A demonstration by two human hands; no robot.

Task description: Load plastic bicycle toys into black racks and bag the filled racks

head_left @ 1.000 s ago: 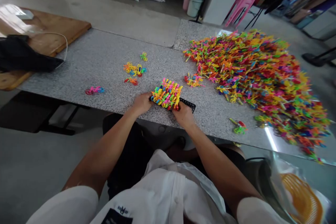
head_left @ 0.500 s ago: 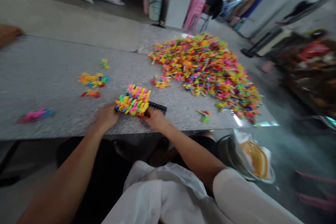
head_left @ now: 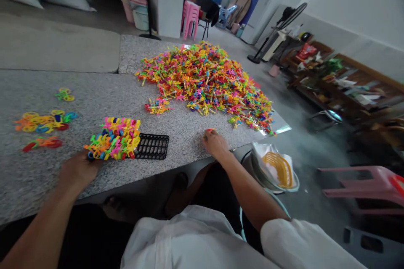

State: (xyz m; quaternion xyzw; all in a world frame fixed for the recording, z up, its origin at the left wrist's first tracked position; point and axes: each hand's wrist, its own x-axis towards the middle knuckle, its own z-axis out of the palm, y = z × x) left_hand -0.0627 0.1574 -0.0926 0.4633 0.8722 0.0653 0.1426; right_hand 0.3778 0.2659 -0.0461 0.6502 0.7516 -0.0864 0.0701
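My left hand (head_left: 80, 171) grips the left end of a black plastic rack (head_left: 153, 146) lying near the table's front edge. Rows of small bright plastic toys (head_left: 116, 141) in pink, yellow, orange and green stand packed on the rack's left part, while open slots show at its right. To the right of the rack, my right hand (head_left: 216, 145) is closed low over the tabletop. A bit of a red-orange plastic toy (head_left: 211, 129) shows at its fingertips; the rest is hidden by the fingers.
A big heap of similar toys (head_left: 205, 80) covers the right part of the speckled stone table (head_left: 94, 88). Loose clusters (head_left: 46, 121) lie at the left. Beyond the right edge stands a bucket with a yellow basket (head_left: 279, 169); a pink stool (head_left: 362, 183) is farther right.
My right hand has left the rack and moved right, closing on the loose toy there. My left hand stays on the rack. The view has turned to the right.
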